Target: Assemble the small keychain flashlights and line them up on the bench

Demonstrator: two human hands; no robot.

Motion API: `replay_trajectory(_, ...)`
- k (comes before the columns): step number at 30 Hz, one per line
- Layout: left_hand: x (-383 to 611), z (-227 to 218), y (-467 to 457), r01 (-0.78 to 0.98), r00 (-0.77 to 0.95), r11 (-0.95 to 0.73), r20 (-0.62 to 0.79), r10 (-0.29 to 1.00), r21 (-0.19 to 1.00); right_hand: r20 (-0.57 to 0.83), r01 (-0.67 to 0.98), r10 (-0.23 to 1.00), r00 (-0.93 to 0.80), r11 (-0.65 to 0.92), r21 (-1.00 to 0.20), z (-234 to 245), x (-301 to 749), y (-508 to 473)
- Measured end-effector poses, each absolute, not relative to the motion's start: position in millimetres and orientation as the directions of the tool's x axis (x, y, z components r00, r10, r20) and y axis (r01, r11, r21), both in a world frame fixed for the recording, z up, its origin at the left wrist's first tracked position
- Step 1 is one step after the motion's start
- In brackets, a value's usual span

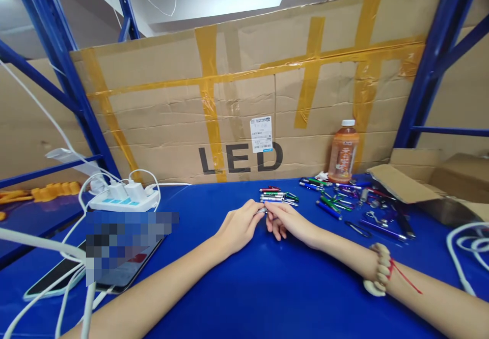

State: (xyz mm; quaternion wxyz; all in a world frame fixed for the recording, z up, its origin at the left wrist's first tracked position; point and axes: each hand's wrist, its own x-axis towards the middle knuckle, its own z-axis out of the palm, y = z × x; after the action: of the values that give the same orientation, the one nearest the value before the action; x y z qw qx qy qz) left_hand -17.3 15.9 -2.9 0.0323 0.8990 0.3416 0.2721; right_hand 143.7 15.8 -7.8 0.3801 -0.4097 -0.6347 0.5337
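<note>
My left hand (241, 224) and my right hand (288, 220) meet over the middle of the blue table. Between their fingertips is a small silvery metal piece (262, 210), mostly hidden by the fingers, so its kind does not show. The left fingers are pinched on it from the left. On the right, thumb and index finger press at its other end while the remaining fingers curl below. Just beyond the hands lies a short row of slim metallic pen-like sticks (274, 195) in red, green, silver and blue. A beaded bracelet circles my right wrist.
Many loose coloured metal sticks and clips (367, 204) are scattered at right, by an orange drink bottle (343, 153) and an open cardboard box (451, 181). At left are a white power strip (126, 199), cables and a tablet (133, 265). A cardboard wall (164, 120) closes the back.
</note>
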Motion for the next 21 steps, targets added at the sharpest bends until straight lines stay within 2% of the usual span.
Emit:
replay_trajectory(14, -15.7, -2.5, 14.2, 0.624, 0.612, -0.753, 0.469, 0.637, 0.209, 0.046, 0.056, 0.91, -0.413, 0.076, -0.996, -16.8, 146.7, 21.9)
replay_trajectory(21, -16.9, -3.1, 14.7, 0.62, 0.615, -0.758, 0.476, 0.629, 0.201, 0.006, 0.12, 0.93, -0.369, 0.054, -0.991, -7.5, 143.4, 15.9)
